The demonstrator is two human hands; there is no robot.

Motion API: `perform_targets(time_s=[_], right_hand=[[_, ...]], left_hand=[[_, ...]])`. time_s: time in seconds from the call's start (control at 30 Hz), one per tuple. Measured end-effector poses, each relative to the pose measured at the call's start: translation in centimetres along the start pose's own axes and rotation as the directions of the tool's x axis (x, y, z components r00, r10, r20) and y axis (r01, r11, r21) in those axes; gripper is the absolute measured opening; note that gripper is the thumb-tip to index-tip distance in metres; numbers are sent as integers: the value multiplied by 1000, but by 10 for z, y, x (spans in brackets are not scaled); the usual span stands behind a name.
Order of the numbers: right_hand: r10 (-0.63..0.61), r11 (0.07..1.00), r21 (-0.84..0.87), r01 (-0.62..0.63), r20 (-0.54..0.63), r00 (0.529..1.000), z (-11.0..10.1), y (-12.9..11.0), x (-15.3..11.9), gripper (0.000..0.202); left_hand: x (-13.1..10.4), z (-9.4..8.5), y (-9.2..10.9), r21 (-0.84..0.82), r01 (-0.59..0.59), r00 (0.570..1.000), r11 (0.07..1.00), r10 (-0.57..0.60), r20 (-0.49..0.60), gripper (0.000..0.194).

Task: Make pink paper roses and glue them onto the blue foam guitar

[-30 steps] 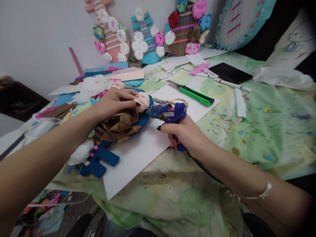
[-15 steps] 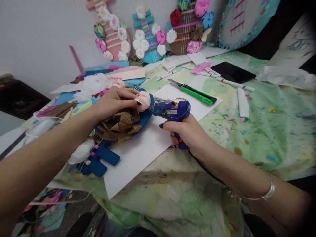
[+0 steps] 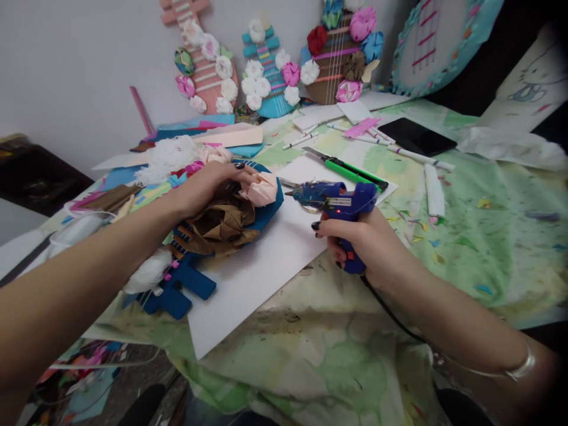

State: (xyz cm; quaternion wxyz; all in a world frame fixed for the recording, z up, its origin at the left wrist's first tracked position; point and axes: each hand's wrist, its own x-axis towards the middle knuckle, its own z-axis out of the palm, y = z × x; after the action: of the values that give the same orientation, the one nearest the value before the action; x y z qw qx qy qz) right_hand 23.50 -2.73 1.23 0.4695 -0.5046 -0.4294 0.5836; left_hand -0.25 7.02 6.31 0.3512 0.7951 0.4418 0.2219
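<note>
My right hand [image 3: 370, 239] is wrapped round the handle of a blue hot glue gun [image 3: 331, 198], its nozzle pointing left, a short gap away from a pale pink paper flower [image 3: 262, 190]. The fingers of my left hand [image 3: 210, 186] are curled onto that flower, at the edge of a dark blue guitar-shaped craft [image 3: 199, 275]. A brown paper flower [image 3: 226, 220] sits on the craft just below my left hand. Near its neck is a white paper flower [image 3: 149, 271]. Under the craft lies a white sheet [image 3: 248, 307]. My left fingertips are partly hidden.
A green utility knife [image 3: 350, 170] with its blade out lies behind the glue gun, near a dark phone [image 3: 417, 137] and several white sticks. Coloured paper [image 3: 231, 136] is piled at the left. Decorated guitar shapes [image 3: 268, 83] lean against the wall. A black cord [image 3: 393, 313] trails from the gun.
The glue gun in my right hand has moved right, away from the pale pink flower. My left fingers have shifted on the flower, which now lies slightly lower and more exposed.
</note>
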Motion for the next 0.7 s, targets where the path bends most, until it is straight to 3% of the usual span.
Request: perform_targets(time_s=[0.17,0.3,0.47,0.53,0.7], right_hand=[[-73,989,126,82,-73,995,-9,-7,-3,9],[-133,966,213,149,-86,987,-5,-12,10,18],[-135,991,-15,135,0,991,10,-18,53,24],[-151,985,-96,147,-41,988,18,-19,72,30],[-124,975,-182,126,25,992,38,-17,98,25]], left_hand=[[3,0,3,146,-69,998,987,70,-3,24],[3,0,4,167,-67,998,984,67,7,28],[2,-1,3,167,-49,999,985,48,14,33],[0,-1,2,168,-80,997,983,76,31,33],[-4,-5,-1,184,-70,997,980,66,30,37]])
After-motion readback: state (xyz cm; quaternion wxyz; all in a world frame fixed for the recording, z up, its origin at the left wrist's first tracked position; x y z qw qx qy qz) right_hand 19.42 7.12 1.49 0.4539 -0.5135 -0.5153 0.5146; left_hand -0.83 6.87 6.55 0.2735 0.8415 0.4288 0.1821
